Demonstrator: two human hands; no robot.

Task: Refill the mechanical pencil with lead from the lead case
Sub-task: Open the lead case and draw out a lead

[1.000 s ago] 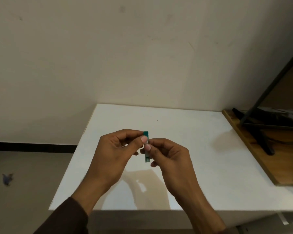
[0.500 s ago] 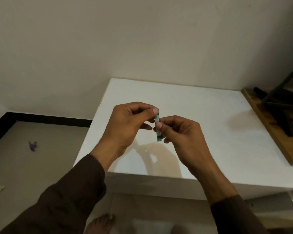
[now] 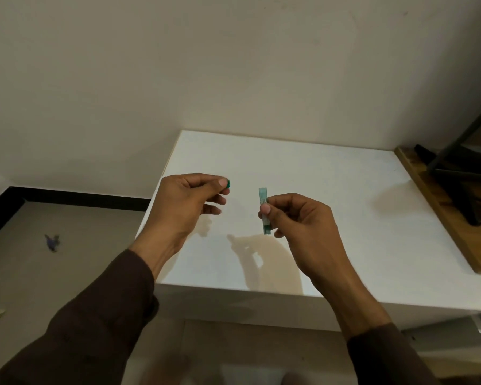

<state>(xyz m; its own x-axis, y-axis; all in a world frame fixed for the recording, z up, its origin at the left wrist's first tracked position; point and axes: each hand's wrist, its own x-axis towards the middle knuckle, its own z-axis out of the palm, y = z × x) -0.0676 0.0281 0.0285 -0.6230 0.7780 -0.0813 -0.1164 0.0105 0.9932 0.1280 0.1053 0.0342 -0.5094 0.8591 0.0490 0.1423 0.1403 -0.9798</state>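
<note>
My right hand (image 3: pixel 300 226) pinches a slim, see-through green lead case (image 3: pixel 263 198) between thumb and forefinger and holds it upright above the white table (image 3: pixel 331 190). The case's top end is uncovered. My left hand (image 3: pixel 186 207), off to the left of the case, pinches the small green cap (image 3: pixel 228 183) at its fingertips. The two hands are apart, both raised over the table's front left part. No mechanical pencil is in view.
A wooden board (image 3: pixel 439 207) with a dark metal stand (image 3: pixel 461 173) on it lies at the table's right side. The table's left edge drops to a grey floor with a small blue scrap (image 3: pixel 52 242). A beige wall stands behind.
The hands, together on the capped case before, have drawn apart. My left hand moved left with the green cap pulled off; my right hand keeps the case.
</note>
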